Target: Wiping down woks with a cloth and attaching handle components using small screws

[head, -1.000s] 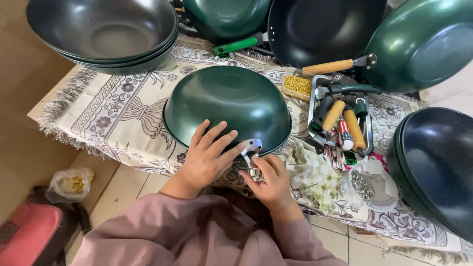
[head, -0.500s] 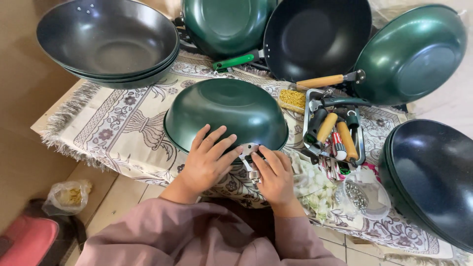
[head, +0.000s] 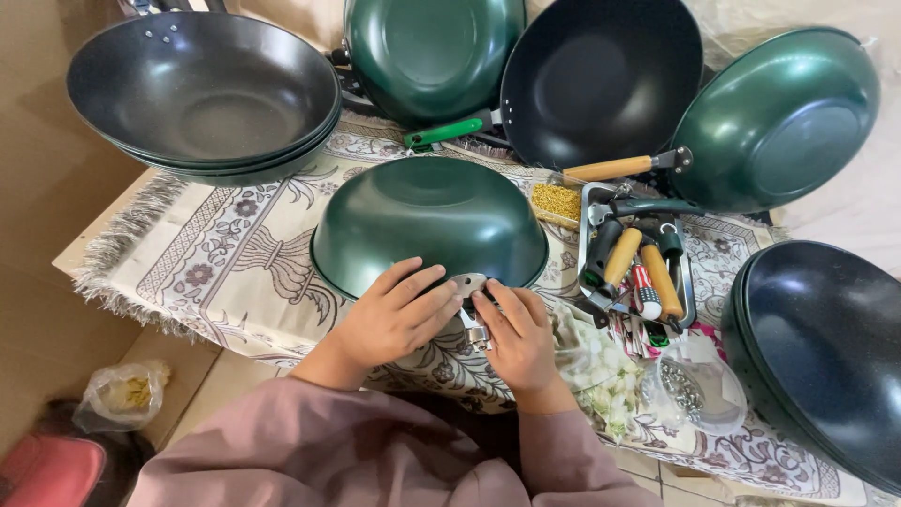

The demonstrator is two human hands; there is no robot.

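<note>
Fingers [head: 424, 293] of the left hand [head: 389, 319] spread flat on the upturned green wok [head: 427, 221], right hand [head: 519, 338] fingers pinched on a metal bracket [head: 469, 286] at its rim just between them, all on a patterned cloth [head: 235, 253] covering the counter, dark woks [head: 202, 94] stacked beyond.

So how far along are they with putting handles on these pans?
Some look done: three pans at the back already carry handles, such as the wooden-handled one. In hand: both hands, left hand and right hand, press a metal bracket against the upturned green pan. Left: loose handles in the tray, and stacked handle-less pans.
</note>
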